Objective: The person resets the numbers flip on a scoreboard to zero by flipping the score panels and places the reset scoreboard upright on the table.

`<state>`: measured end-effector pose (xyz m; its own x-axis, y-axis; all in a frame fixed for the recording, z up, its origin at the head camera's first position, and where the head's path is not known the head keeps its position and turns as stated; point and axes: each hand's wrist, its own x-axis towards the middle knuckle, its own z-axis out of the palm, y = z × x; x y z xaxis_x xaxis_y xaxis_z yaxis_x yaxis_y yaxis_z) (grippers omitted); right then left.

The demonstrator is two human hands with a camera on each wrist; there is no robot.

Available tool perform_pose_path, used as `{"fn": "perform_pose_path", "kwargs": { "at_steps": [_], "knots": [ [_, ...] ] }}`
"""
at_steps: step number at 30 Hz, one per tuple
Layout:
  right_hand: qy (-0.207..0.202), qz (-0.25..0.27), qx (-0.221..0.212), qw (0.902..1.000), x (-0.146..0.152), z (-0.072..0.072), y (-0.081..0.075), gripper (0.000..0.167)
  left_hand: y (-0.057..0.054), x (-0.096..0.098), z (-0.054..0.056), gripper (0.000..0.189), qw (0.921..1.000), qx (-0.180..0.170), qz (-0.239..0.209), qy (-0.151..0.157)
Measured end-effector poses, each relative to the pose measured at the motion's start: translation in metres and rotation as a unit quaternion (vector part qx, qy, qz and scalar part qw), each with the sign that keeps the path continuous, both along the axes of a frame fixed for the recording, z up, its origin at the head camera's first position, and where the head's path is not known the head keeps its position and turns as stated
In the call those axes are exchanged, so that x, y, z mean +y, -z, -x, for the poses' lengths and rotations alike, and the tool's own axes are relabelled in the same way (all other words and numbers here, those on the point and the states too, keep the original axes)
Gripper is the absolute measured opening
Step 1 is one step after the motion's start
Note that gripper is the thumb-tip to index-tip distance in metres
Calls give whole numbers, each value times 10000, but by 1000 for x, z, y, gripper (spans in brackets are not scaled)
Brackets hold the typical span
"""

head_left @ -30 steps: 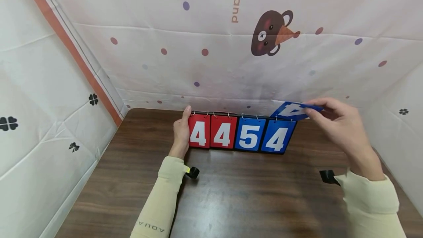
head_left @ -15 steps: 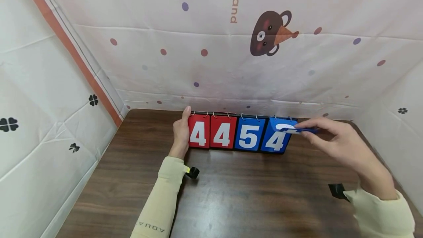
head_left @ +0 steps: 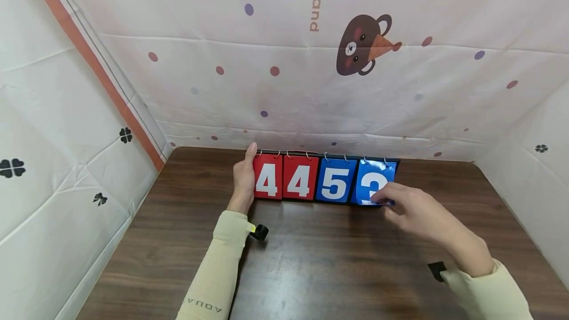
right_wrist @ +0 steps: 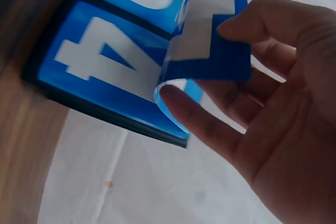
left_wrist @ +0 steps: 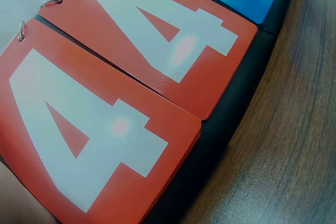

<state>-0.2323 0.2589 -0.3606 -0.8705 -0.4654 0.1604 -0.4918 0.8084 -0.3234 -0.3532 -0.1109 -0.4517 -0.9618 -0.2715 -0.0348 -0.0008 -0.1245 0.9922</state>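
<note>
A flip scoreboard (head_left: 300,178) with ring-bound number cards stands tilted at the back of the table. Its two red cards (left_wrist: 79,129) both read 4, and the first blue card (head_left: 335,180) reads 5. My left hand (head_left: 243,181) grips the board's left end, thumb up along the edge; its other fingers are hidden. At the right end, my right hand (head_left: 418,211) pinches the lower part of a blue card (head_left: 376,172) showing a 3, partly covered by the fingers. In the right wrist view this card bends between thumb and fingers, over another blue card (right_wrist: 105,51) reading 4.
The board rests on a dark wood-grain table (head_left: 311,260). Right behind it rises a pale printed cloth (head_left: 213,98), with another cloth side (head_left: 66,162) on the left. A small black device (head_left: 260,232) sits at my left wrist.
My right hand has brought the blue card from above the rings forward and down over the blue 4, so a 3 now shows there. The left hand has kept its place.
</note>
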Motion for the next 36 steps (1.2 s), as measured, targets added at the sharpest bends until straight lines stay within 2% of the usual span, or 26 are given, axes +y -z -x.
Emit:
{"fn": "perform_pose_path", "kwargs": {
  "at_steps": [4,10,19,25,30,36],
  "knots": [
    [49,-425,163,9990,-6,4,12,27,1,0,0,62,10000,22,7,32],
    [-38,-755,561,9956,-9,10,25,30,1,-1,0,64,10000,19,31,63],
    [-48,-940,950,9910,-8,17,44,33,1,0,-1,63,9999,40,37,93],
    [-194,-1192,1370,9832,-9,21,56,33,1,0,-1,63,9999,74,47,59],
    [-166,-1443,1578,9767,-11,24,62,36,1,0,0,63,10000,59,32,61],
    [-119,-1482,1804,9723,-11,26,71,37,1,0,-1,63,10000,37,1,60]
  ]
}}
